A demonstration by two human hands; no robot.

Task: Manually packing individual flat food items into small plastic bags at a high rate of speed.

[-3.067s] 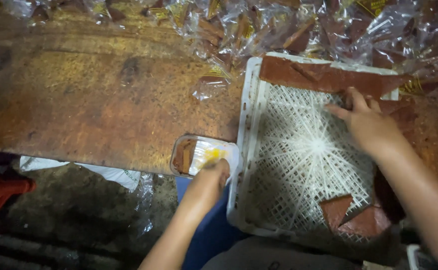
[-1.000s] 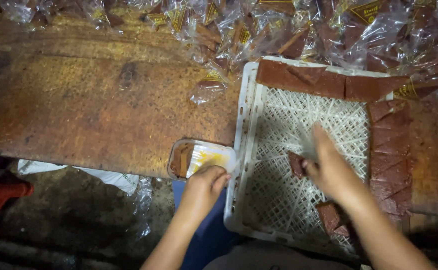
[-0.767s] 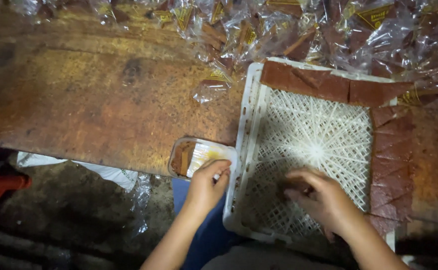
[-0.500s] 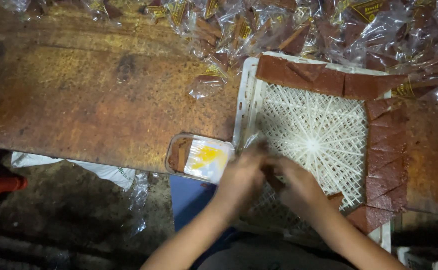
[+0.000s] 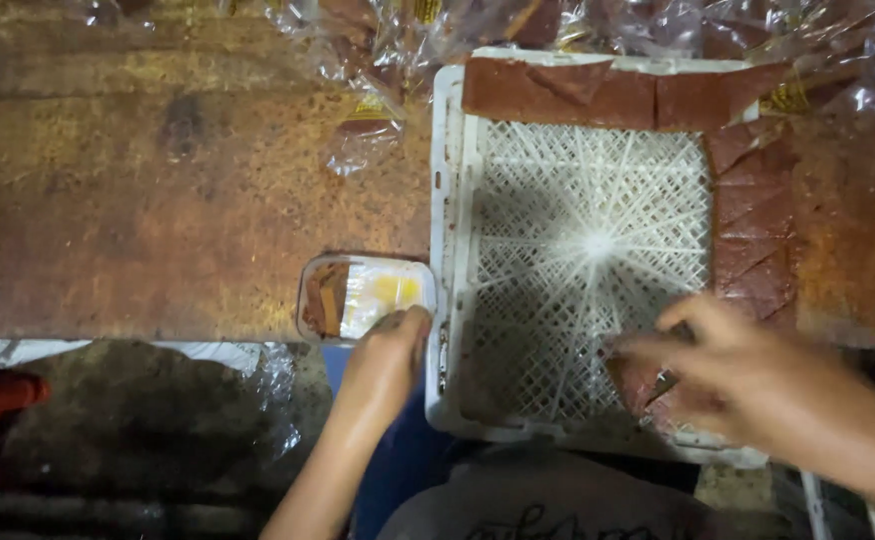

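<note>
The step in hand looks like gathering brown slabs for packing. The left hand [image 5: 386, 352] rests its fingertips on the near edge of a small clear tray [image 5: 366, 296] at the desk's [image 5: 158, 200] near rim, steadying it. The right hand [image 5: 748, 375], blurred, reaches into the near right corner of the white lattice crate [image 5: 578, 240]; its grip seems to pinch a brown slab [image 5: 638, 385], though I cannot be sure. Carrying that piece left to the tray calls for a firm pinch.

Bare forearms, no sleeves; grey garment and blue cloth below.
</note>
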